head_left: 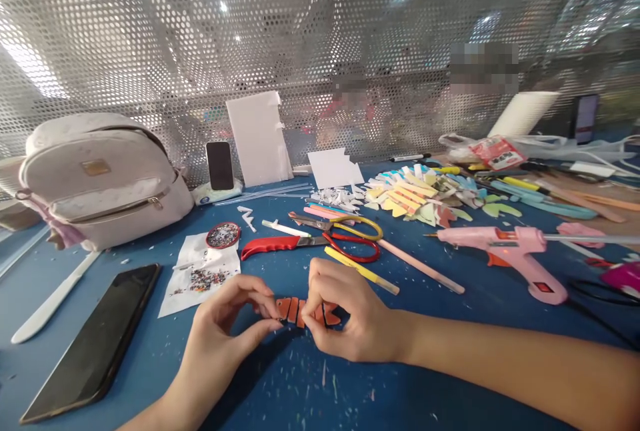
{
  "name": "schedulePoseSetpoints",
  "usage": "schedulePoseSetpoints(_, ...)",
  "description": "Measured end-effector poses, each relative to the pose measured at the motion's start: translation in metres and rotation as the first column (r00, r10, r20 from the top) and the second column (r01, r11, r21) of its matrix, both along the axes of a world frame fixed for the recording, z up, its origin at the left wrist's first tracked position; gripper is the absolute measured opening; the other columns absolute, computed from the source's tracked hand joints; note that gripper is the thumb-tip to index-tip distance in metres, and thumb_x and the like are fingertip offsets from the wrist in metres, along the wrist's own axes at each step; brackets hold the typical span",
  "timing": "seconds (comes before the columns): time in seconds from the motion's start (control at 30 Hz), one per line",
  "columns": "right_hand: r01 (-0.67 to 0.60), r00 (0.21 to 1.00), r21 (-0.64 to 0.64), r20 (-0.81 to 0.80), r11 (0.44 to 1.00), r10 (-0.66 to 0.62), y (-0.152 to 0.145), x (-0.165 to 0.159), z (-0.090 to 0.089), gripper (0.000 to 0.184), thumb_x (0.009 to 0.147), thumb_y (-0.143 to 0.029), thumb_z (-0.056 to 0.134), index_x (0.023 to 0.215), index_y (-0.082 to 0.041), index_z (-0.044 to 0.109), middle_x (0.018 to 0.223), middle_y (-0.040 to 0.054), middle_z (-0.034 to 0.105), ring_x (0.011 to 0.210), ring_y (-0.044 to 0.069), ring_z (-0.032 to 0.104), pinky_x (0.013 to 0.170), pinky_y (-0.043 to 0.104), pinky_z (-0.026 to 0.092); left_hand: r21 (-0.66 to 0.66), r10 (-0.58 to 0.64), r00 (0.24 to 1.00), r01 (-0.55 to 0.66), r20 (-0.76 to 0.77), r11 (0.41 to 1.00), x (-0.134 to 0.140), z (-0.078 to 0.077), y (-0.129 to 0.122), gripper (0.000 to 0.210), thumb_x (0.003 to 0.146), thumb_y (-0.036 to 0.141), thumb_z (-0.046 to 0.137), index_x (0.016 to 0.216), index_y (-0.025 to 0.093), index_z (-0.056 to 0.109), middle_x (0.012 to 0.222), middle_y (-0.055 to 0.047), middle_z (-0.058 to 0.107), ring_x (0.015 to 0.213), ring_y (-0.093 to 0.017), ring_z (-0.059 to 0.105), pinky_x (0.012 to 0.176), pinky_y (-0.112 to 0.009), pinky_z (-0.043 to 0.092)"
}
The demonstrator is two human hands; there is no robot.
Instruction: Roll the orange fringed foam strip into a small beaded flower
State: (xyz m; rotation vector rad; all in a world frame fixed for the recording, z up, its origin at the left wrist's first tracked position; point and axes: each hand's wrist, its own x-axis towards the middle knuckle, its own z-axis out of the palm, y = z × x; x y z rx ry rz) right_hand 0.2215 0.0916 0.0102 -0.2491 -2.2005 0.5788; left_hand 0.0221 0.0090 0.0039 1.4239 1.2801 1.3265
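A small orange fish-shaped cutout (293, 310) with dark stripes lies between my two hands, low over the blue table. The thumb and fingertips of my left hand (225, 316) close on its left end. My right hand (350, 311) is pinched over its middle, thumb against forefinger; anything between those fingertips is hidden. The cutout's tail (331, 315) shows through the gap in my right hand. Just beyond my hands lie a yellow marker (361, 270), scissors (345, 230) with yellow and red handles, and a red-handled cutting tool (275, 245).
A pink glue gun (505, 254) lies at the right, near a heap of paper scraps (415, 194). At the left are a black phone (93, 344), a white knife (55, 298), a backpack (105, 184) and paper (200, 244) with beads. A perforated metal panel (300, 38) stands behind.
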Motion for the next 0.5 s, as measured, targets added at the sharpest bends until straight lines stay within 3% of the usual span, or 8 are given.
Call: schedulePoseSetpoints(0.5,-0.002,0.999,0.042,-0.033,0.999,0.004,0.0006,-0.0008,-0.0030,0.014,0.077,-0.009,0.054,0.073,-0.019,0.045,0.069,-0.0034,0.040,0.060,0.011,0.040,0.054,0.024,0.029,0.015,0.043,0.996,-0.044,0.077,0.999,0.0046,-0.0011,-0.0005,0.022,0.074,0.012,0.077,0.089,0.021,0.064,0.073,0.003,0.067,0.070,-0.013,0.062,0.072,-0.024,0.052)
